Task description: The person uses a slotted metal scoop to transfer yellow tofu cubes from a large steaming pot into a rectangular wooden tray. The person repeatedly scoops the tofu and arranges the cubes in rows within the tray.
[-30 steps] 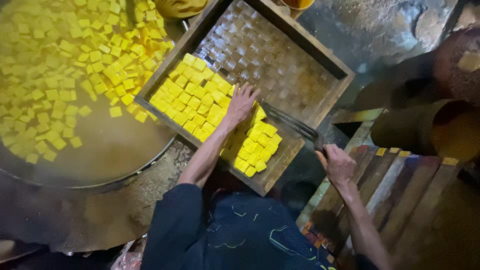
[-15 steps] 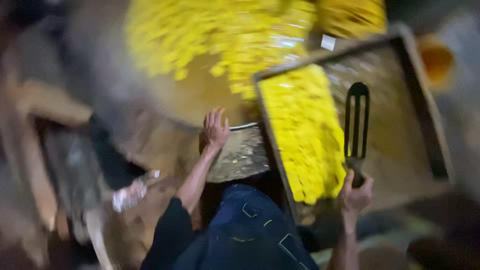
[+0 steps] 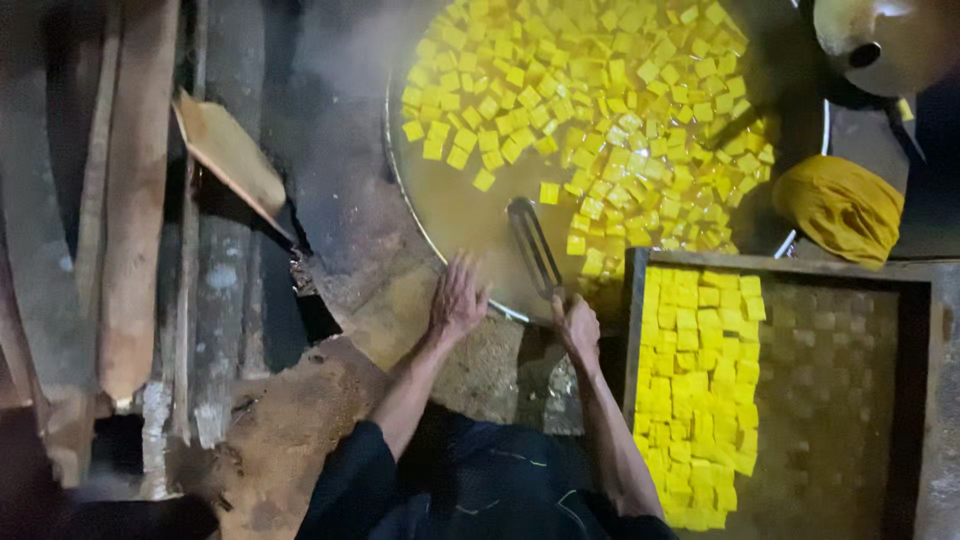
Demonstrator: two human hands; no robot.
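Note:
My right hand (image 3: 577,325) grips the handle of a slotted metal spatula (image 3: 533,246), whose blade reaches into the yellow broth of a big round pan (image 3: 402,190). Several yellow tofu cubes (image 3: 600,110) float in that pan. My left hand (image 3: 458,298) lies open with fingers spread on the stone ledge just outside the pan's near rim, holding nothing. To the right sits a wooden tray (image 3: 915,400), with rows of yellow tofu cubes (image 3: 700,390) packed along its left side. Dark sleeves cover my upper arms.
A yellow cloth bundle (image 3: 842,205) lies at the pan's right edge, above the tray. A metal pot or ladle bowl (image 3: 880,40) is at top right. A small flat wooden board (image 3: 232,155) and long wooden planks (image 3: 130,200) lie at left on the rough stove top.
The view has swung round. My right hand has carried the spatula from over the tray into the pan. My left hand stays by the pan's rim.

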